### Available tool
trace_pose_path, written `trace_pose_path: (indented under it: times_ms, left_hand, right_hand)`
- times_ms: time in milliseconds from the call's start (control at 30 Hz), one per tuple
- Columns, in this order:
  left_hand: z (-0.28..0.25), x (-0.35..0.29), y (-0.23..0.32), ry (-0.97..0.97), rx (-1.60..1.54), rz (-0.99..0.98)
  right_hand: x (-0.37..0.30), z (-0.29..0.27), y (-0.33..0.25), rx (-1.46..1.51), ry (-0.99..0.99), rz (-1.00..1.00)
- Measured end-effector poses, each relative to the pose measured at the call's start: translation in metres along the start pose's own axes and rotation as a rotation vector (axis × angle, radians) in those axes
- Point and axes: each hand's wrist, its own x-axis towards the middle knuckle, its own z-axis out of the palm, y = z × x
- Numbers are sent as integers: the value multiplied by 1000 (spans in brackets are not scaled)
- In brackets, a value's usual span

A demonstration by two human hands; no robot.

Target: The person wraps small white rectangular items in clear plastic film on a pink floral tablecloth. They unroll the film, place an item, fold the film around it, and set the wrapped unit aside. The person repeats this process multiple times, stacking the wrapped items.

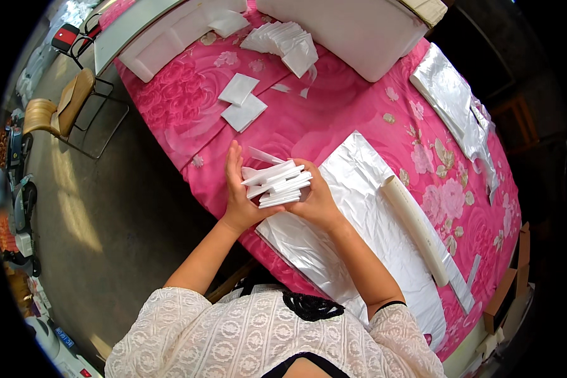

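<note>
A loose stack of flat white squares (276, 184), perhaps folded sheets or thin packets, is held between my two hands near the table's front edge. My left hand (236, 189) supports its left side, fingers stretched upward and thumb below. Around the right side curl the fingers of my right hand (318, 198). The squares fan out unevenly, and one sticks up at the back. Beyond my hands, two similar white squares (244, 113) lie overlapping on the pink flowered tablecloth (334, 107). Farther back is a fanned row of more white squares (282, 43).
Silvery-white plastic sheeting (340, 246) spreads under my right forearm, with a pale roller tube (416, 230) on it. More sheeting (450, 94) lies far right. White foam boxes (346, 34) stand at the back. Left of the table is a chair (69, 107) on the floor.
</note>
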Motion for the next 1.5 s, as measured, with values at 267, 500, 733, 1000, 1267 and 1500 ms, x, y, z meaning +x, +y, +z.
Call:
trace_pose_path:
  times_ms: [267, 500, 733, 1000, 1267, 1500]
  left_hand:
    - [2, -2, -13, -171, -228, -47]
    - [6, 9, 2, -132, -94, 15]
    - [3, 17, -9, -158, -198, 8]
    - [8, 11, -7, -176, -200, -27]
    - [4, 14, -8, -206, -85, 18]
    - [2, 21, 1, -204, -17, 52]
  right_hand:
    - [1, -24, -16, 189, -147, -73]
    - [19, -34, -29, 212, -142, 46]
    - [24, -31, -25, 214, -115, 80]
    - [39, -49, -1, 261, -146, 123]
    - [46, -51, -11, 63, -202, 154]
    - [55, -67, -38, -473, -38, -276]
